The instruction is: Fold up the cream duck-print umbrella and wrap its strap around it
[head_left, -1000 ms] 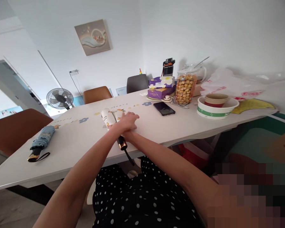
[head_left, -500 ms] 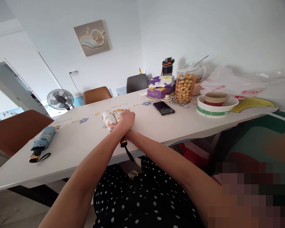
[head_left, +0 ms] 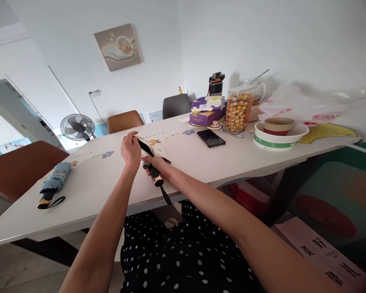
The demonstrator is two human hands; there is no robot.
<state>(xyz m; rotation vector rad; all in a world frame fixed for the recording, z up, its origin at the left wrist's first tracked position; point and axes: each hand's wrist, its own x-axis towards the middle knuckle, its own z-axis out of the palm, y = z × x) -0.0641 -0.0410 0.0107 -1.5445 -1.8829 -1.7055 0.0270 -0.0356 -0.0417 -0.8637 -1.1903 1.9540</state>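
Observation:
A folded white umbrella [head_left: 157, 151] with a flower print and black lining lies on the white table [head_left: 201, 162] in front of me. My right hand [head_left: 158, 166] is closed around its black handle, whose gold ring and wrist strap stick out over the table's near edge. My left hand [head_left: 130, 151] is lifted above the table and pinches the upper end of the umbrella's fabric. The cloth hangs loose between my two hands.
A second folded umbrella [head_left: 53, 184], light blue, lies at the table's left. A black phone [head_left: 210, 138], a purple box [head_left: 205, 117], a snack jar [head_left: 238, 110] and a paper bowl [head_left: 280, 135] stand further right. Brown chairs [head_left: 18, 167] and a fan [head_left: 77, 127] are behind.
My left hand has left the rolled umbrella, risen to the left and drawn the fabric up. The right hand has slid down to the handle. The tight roll has come loose.

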